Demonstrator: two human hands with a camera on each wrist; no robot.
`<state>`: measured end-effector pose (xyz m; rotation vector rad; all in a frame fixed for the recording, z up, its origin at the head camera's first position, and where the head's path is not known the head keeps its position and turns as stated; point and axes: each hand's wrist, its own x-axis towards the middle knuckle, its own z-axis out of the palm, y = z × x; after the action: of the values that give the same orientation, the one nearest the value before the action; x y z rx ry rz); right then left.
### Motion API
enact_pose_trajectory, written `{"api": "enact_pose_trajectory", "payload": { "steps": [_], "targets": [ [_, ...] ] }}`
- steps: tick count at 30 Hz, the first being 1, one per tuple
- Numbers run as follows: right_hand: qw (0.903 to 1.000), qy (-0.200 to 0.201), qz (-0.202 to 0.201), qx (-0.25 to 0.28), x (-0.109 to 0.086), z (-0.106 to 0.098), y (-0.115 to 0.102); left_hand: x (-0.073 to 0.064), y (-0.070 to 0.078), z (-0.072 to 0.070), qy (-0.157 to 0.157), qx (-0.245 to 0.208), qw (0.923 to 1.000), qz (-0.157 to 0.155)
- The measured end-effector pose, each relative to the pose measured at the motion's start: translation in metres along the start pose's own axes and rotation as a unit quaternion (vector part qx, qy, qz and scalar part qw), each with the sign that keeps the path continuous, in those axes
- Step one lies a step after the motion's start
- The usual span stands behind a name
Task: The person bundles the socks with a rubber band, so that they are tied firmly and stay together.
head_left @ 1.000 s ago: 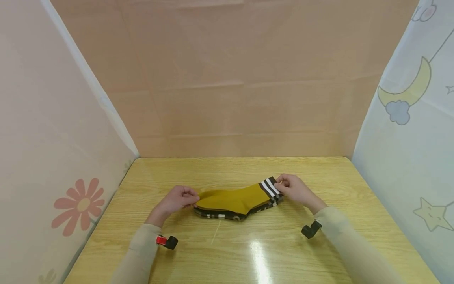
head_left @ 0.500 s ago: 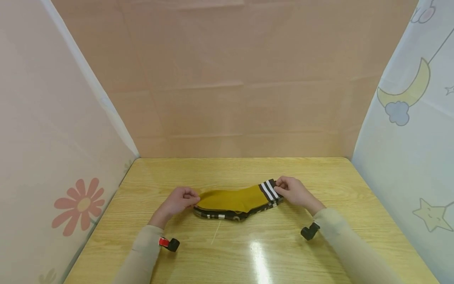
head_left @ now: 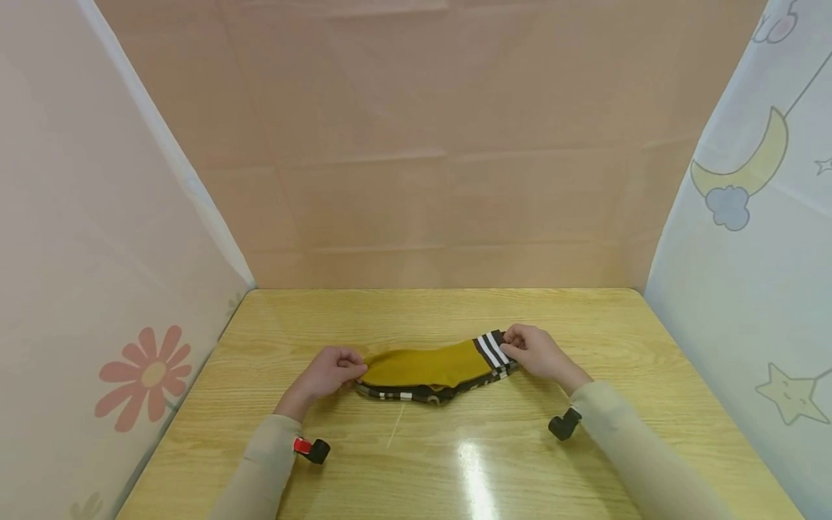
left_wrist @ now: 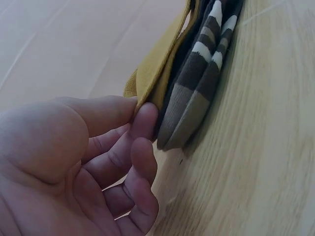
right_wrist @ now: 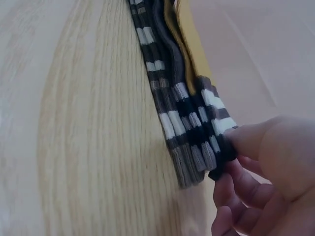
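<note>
A mustard yellow sock (head_left: 416,367) with a dark cuff striped in white lies on top of a stack of socks. Under it are dark socks (left_wrist: 192,88) patterned in brown, beige and white, their near edge showing in the head view. My left hand (head_left: 333,372) pinches the yellow sock's toe between thumb and forefinger. At the other end my right hand (head_left: 536,352) pinches the striped cuff (right_wrist: 216,110). In the right wrist view several layers are visible at the cuffs, the lower ones lying apart from my fingers.
The stack rests on a light wooden table (head_left: 429,462). A plain pinkish-tan sheet (head_left: 416,144) hangs behind it. Printed cloths stand at both sides, the left one (head_left: 97,217) with a red flower and the right one (head_left: 747,289) with a moon and star.
Both hands keep their pinch on the yellow sock. The cuff end has come down slightly toward the stack with my right hand, and my left hand has shifted a little lower.
</note>
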<state>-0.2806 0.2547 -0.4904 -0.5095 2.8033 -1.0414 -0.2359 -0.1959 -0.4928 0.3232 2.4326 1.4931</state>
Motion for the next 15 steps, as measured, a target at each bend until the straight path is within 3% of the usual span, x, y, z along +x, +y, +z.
{"api": "enact_pose_trajectory", "payload": {
  "steps": [7, 15],
  "targets": [
    [1.0, 0.0, -0.003, -0.002, -0.0024, 0.0, -0.0029, 0.0, 0.0008, 0.0015, -0.005, 0.008, 0.9999, 0.006],
    [1.0, -0.002, -0.003, 0.004, -0.0025, 0.0016, -0.0007, 0.0007, -0.0057, 0.0019, -0.019, 0.017, 0.9996, -0.014]
  ]
}}
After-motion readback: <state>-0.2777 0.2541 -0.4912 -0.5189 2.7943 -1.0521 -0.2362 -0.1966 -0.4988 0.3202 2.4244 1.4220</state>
